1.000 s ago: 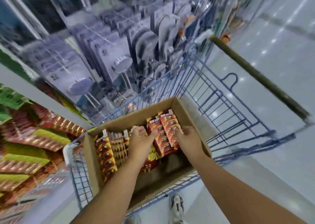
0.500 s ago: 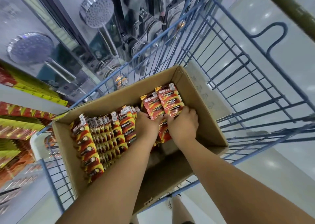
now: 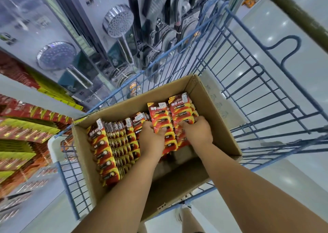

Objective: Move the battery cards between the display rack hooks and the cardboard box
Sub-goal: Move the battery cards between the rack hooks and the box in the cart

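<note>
- A cardboard box (image 3: 218,119) is seen standing inside a blue wire shopping cart (image 3: 262,83); all places below are given relative to this box.
- The far half of the box is filled with red and yellow battery cards (image 3: 113,144), which are stood on edge in rows from the left wall to the right wall.
- At the far right of the box, two taller stacks of battery cards (image 3: 179,106) are leaned side by side, with their printed faces turned up.
- The left hand (image 3: 152,140) is placed in the middle of the box, on the left one of these two stacks; its thumb is laid over the face of the cards and its fingers are curled round their left edge, so the stack is gripped.
- The right hand (image 3: 197,131) is placed on the right stack, close to the right wall of the box; its fingers are bent over the cards, so this stack is held as well.
- The near part of the box floor is left bare.
- Beyond the far wall of the box, packaged shower heads (image 3: 118,20) are hung on a display.
- To the left of the box, a display rack (image 3: 21,126) with more red and yellow cards is seen, somewhat blurred.
</note>
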Available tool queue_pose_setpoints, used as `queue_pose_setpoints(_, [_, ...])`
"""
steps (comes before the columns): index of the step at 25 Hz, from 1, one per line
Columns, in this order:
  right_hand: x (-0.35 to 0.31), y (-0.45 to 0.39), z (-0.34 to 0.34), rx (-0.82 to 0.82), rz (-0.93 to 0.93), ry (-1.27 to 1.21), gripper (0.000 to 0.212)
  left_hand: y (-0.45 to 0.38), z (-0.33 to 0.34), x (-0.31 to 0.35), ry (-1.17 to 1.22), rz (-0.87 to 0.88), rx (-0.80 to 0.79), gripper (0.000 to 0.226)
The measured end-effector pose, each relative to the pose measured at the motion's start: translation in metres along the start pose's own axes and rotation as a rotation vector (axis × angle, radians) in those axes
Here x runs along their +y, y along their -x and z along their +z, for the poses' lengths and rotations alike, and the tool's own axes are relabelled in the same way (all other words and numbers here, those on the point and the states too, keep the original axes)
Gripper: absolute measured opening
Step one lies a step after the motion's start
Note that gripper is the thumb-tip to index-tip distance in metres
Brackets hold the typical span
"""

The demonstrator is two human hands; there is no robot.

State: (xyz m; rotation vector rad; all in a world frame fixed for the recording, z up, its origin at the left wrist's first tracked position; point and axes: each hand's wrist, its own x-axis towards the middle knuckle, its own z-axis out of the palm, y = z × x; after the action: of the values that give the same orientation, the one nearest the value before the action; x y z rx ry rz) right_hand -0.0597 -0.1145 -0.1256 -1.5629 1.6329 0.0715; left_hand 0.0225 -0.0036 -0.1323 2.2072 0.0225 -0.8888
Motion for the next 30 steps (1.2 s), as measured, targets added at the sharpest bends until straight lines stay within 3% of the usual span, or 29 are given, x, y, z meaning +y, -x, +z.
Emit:
queue_pose_setpoints(5, [-0.006, 0.022, -0.037, -0.233, 0.0, -0.439, 0.026, 0.025, -0.038, 0.006, 0.278, -0.059, -0.088, 0.036])
queue_pose_setpoints(9, [-0.027, 0.071, -0.072, -0.413, -0.144, -0.608, 0.02, 0.063, -0.085, 0.024, 0.435, 0.009, -0.075, 0.013])
queue_pose_setpoints(17, [-0.127, 0.194, -0.102, -0.692, -0.469, -0.546, 0.025, 0.154, -0.222, 0.06, 0.711, 0.231, 0.151, 0.017])
queue_pose_setpoints(21, [-0.178, 0.262, -0.09, -0.755, -0.637, -0.507, 0.023, 0.2, -0.296, 0.063, 0.747, 0.376, 0.298, 0.014])
queue_pose_setpoints(27, [-0.25, 0.358, -0.063, -0.873, -0.786, -0.505, 0.016, 0.242, -0.402, 0.061, 0.777, 0.505, 0.497, 0.047])
queue_pose_setpoints(30, [-0.281, 0.397, -0.049, -0.894, -0.863, -0.481, 0.02, 0.254, -0.45, 0.06, 0.832, 0.549, 0.578, 0.041])
